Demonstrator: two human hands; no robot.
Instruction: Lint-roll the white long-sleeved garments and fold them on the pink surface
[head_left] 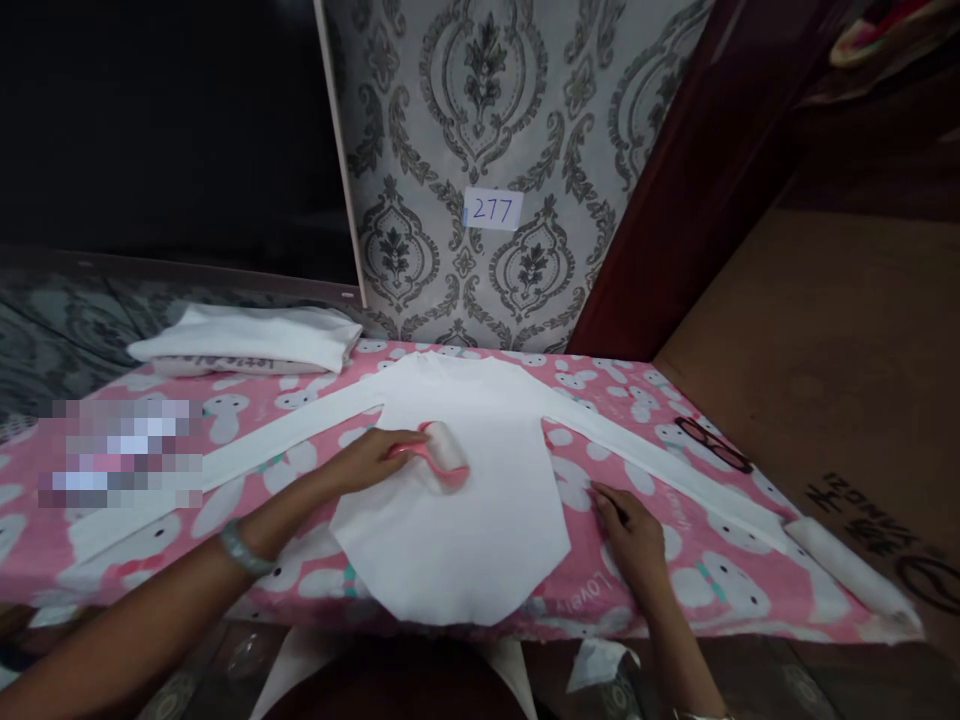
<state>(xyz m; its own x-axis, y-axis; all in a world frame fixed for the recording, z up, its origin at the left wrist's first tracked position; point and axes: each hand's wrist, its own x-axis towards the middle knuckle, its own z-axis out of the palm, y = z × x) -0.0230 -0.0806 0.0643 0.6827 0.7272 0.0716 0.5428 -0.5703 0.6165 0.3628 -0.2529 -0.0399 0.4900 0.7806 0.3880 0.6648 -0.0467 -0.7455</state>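
Note:
A white long-sleeved garment (480, 500) lies spread flat on a pink patterned sheet (675, 570), sleeves stretched out to both sides. My left hand (371, 460) grips the pink handle of a lint roller (444, 452) whose white roll rests on the garment's chest area. My right hand (630, 530) lies flat on the sheet just right of the garment's body, fingers pointing toward its edge, holding nothing. A bracelet circles my left wrist.
A folded pile of white clothes (247, 340) sits at the back left. A rolled white item (847, 565) lies at the right sleeve's end, dark glasses (712, 445) near it. A patterned wall with a "277" label (492, 210) stands behind.

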